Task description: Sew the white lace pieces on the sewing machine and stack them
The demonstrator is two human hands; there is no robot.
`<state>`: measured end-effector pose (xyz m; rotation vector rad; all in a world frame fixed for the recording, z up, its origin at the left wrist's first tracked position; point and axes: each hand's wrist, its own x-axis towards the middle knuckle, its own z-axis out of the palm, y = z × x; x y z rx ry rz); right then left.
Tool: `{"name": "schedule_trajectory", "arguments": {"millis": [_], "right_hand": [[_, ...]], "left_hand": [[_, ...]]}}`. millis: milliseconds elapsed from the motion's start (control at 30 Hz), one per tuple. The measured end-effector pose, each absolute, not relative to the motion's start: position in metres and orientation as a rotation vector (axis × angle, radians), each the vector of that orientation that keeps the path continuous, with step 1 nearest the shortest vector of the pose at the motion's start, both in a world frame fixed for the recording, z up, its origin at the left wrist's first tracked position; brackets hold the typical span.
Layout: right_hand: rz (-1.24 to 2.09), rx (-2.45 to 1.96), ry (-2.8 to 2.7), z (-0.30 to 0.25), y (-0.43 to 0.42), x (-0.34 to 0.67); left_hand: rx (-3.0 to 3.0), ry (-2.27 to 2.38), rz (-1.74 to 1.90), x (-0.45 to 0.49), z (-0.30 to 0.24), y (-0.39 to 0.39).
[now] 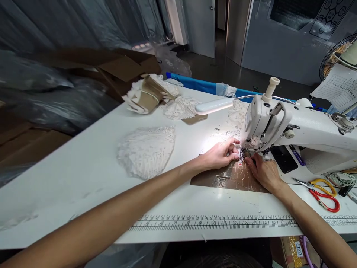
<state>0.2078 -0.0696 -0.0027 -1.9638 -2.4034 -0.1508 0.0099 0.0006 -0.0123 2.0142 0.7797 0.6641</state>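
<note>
White lace to the side, both hands at the needle

You had your left hand [220, 154] stretched out over the white surface [83, 167]. Its fingertips were pinched narrow on a small white piece [240, 160] with a red mark, right under the presser foot of the sewing machine [301, 126]. Your right hand [263, 172] lay just beside it on the other side, knuckles up, with the fingers curled in toward the same spot. Whether it gripped the piece or only pressed on it, I could not tell. Both hands rested over a shiny brown sheet [223, 180] that lay flat on the surface in front of the machine. The lamp [214, 105] on its bent neck lit the spot brightly.

A loose heap of white lace [146, 150] lay well apart on your left, and more lace bundles [147, 97] wrapped around cardboard sat farther back. Scissors [325, 193] with red and yellow handles lay near your right forearm, beside a coil of grey cable [341, 179]. A printed ruler [212, 222] ran along the near edge of the surface
</note>
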Motion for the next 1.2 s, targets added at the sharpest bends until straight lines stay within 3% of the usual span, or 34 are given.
{"name": "schedule_trajectory", "arguments": {"millis": [667,1200], "right_hand": [[-0.145,-1.999,-2.437,-0.002,-0.06,0.197],[-0.327,-1.464,-2.378,-0.017,-0.063,0.197]], "left_hand": [[2.045,0.836,0.541,0.01,-0.004,-0.001],[2.007,0.791,0.564,0.01,-0.006,-0.002]]}}
